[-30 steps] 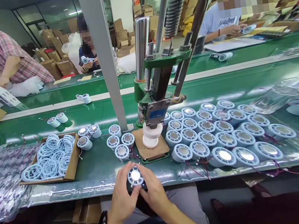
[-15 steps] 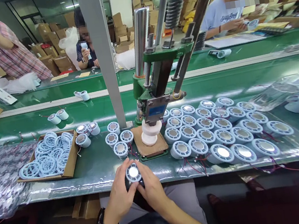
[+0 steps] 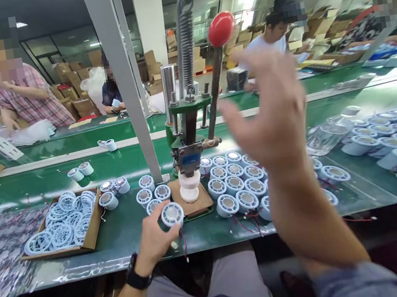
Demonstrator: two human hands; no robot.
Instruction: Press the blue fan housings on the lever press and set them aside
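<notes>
My left hand [image 3: 155, 240] grips a light-blue cylindrical part [image 3: 172, 216] by its sides, slotted ring top facing up, thin red wire hanging below. It is held just in front of the hand press [image 3: 189, 157], close to the brown pad [image 3: 203, 205] at its base. A white round pressing block [image 3: 190, 190] sits low over that pad. My right hand [image 3: 271, 107], smeared by motion, is raised to the right of the press lever, thumb apart from the fingers and nothing seen in it. The lever's red knob [image 3: 221, 29] is above and left of that hand, apart from it.
An open carton [image 3: 94, 230] of light-blue rings stands left. Similar cylindrical parts [image 3: 234, 183] stand in rows right of the press, trailing wires, and several more to its left. A grey post [image 3: 122, 80] rises behind. Co-workers sit or stand across the green bench [image 3: 124, 248].
My right hand has left the cylindrical part and risen up and right toward the lever. My left hand alone now holds the part, slightly higher. The view has tilted up.
</notes>
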